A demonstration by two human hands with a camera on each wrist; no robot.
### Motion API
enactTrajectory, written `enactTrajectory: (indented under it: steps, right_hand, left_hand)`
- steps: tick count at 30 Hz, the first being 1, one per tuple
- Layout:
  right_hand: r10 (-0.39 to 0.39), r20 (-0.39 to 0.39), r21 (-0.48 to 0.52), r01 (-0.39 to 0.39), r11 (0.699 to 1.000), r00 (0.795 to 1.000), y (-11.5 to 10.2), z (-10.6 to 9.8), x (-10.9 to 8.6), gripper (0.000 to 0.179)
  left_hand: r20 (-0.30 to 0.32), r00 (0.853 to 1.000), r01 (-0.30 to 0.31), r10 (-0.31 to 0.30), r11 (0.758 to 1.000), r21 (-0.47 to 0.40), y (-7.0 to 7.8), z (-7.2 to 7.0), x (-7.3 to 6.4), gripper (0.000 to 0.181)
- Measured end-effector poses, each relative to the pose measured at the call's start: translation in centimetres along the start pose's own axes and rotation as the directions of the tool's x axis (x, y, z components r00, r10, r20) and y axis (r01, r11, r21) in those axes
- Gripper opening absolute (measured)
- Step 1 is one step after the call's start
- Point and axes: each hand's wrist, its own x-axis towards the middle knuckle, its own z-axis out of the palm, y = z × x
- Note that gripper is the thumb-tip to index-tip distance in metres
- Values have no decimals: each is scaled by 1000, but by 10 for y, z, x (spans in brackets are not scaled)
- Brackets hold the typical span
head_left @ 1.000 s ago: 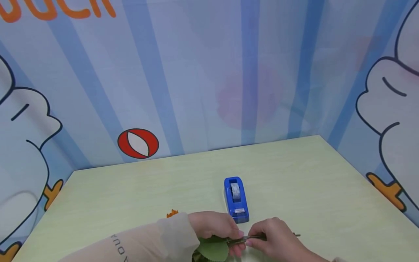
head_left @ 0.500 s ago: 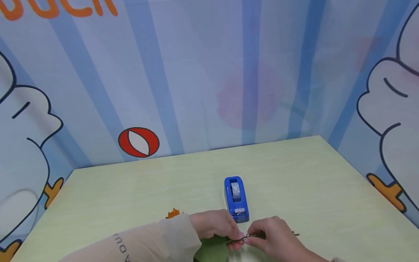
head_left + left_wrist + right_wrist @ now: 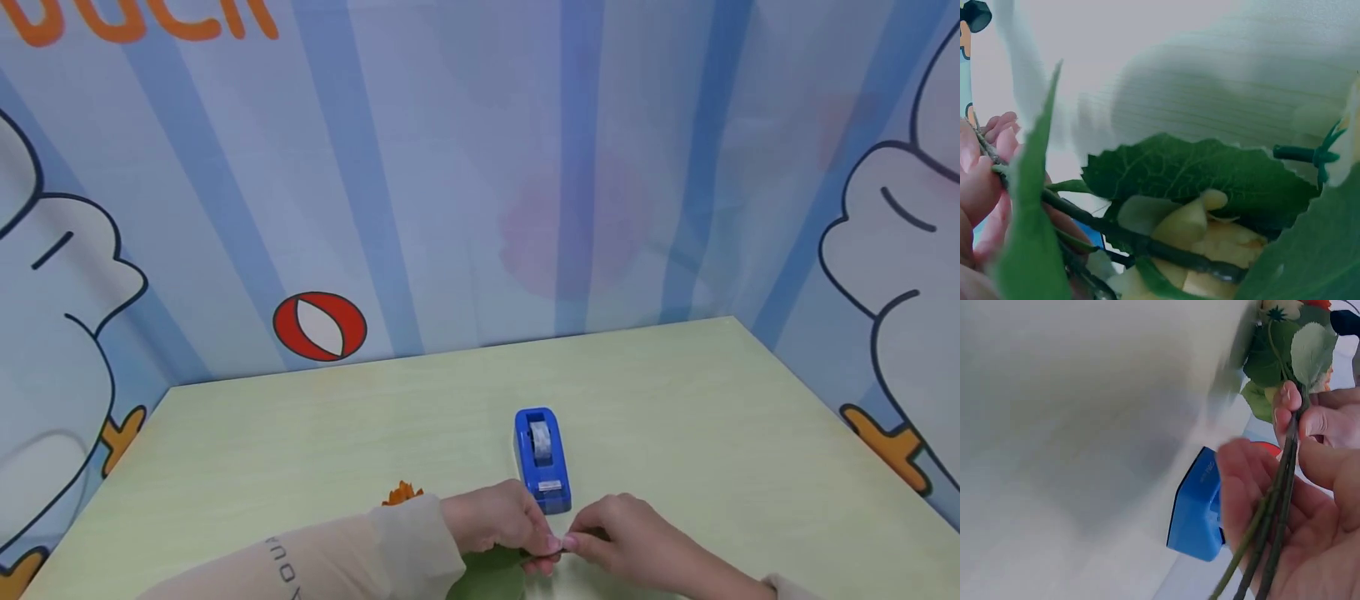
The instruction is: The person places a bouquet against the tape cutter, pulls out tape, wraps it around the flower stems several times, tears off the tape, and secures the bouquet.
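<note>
Artificial flowers are bunched together, their dark green stems side by side between both hands. My left hand pinches the stems just below the leaves. Close beside it, my right hand pinches them with thumb and fingertips, and the loose stem ends cross its palm in the right wrist view. A broad green leaf shows under the left wrist, and an orange flower peeks out behind the sleeve. Cream-yellow petals lie among leaves in the left wrist view.
A blue tape dispenser with a clear roll stands on the pale table just beyond the hands. Patterned blue-striped panels border the table at the back and sides.
The right fingertips have closed in at the left fingertips, where a small shiny bit showed on the stems half a second ago. The stem ends beyond the right hand are now hidden in the head view.
</note>
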Motion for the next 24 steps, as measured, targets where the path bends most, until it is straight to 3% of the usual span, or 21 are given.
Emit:
enactTrajectory:
  steps: [5, 9, 13, 15, 19, 21, 24]
  right_hand:
    - [66, 106, 45, -71, 996, 992, 1, -3, 5, 25]
    - [44, 89, 74, -51, 996, 995, 1, -5, 6, 23]
    - [18, 36, 80, -21, 997, 999, 1, -4, 5, 21]
    - [14, 16, 88, -15, 996, 1000, 1, -3, 4, 20]
    - [-3, -19, 98, 5, 995, 1000, 3, -1, 3, 17]
    - [-31, -38, 97, 34, 995, 999, 4, 1, 3, 16]
    - [-60, -66, 86, 65, 994, 996, 5, 3, 3, 16]
  left_hand:
    - [-49, 999, -21, 22, 1000, 3, 0, 3, -2, 16]
    - [-55, 998, -26, 26, 1000, 8, -1, 3, -1, 17]
    - [34, 999, -43, 41, 998, 45, 1, -5, 2, 17]
    - [77, 995, -72, 63, 991, 109, 3, -12, 5, 16]
    - [106, 988, -138, 113, 951, 277, 10, -25, 11, 15]
    - [101, 989, -140, 112, 928, 344, 14, -29, 13, 15]
    - [176, 982, -132, 68, 914, 384, 18, -32, 15, 19]
